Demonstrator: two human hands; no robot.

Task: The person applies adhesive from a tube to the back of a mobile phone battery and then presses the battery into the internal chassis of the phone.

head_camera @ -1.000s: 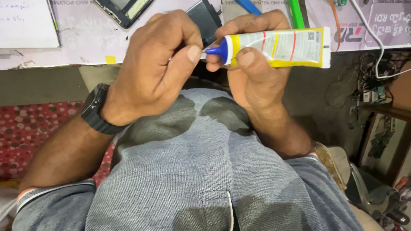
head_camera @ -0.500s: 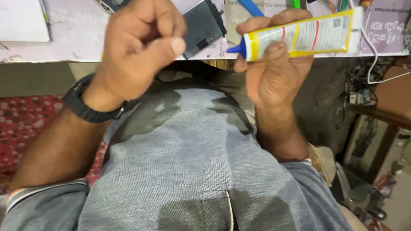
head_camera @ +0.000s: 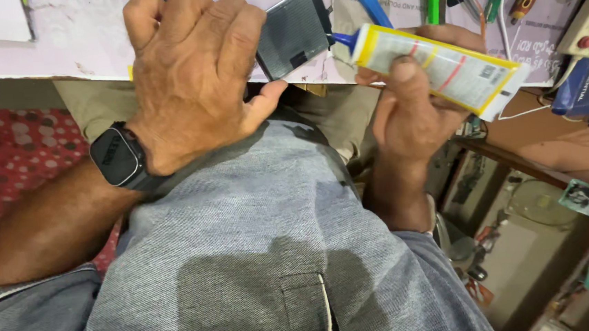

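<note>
**Asha:** Glue tube (head_camera: 440,69) first; where does it sit?

**Ben:** Right of centre near the top of the frame, slanting down to the right; the right hand (head_camera: 408,109) is wrapped round it from below, thumb pressed across its front face, fingers behind it; so that hand is clamped on the tube.

**Asha:** And its shape?

**Ben:** A flattened soft tube, white with yellow edges and a crimped flat tail at the lower right; a blue nozzle at its upper left end, which points at the dark module (head_camera: 293,31).

**Asha:** That module?

**Ben:** A thin black rectangle with a finely ribbed, matt face, lying on the pale pink worktop (head_camera: 78,42) at top centre; the nozzle tip is just beside its right edge; whether they touch I cannot tell.

**Asha:** The left hand (head_camera: 191,76)?

**Ben:** Upper left of centre, curled into a loose fist, knuckles up; its thumb tip lies at the module's lower left corner; what the folded fingers enclose is hidden; a black square watch (head_camera: 118,157) sits on that wrist; grey woven cloth fills the lower frame.
</note>
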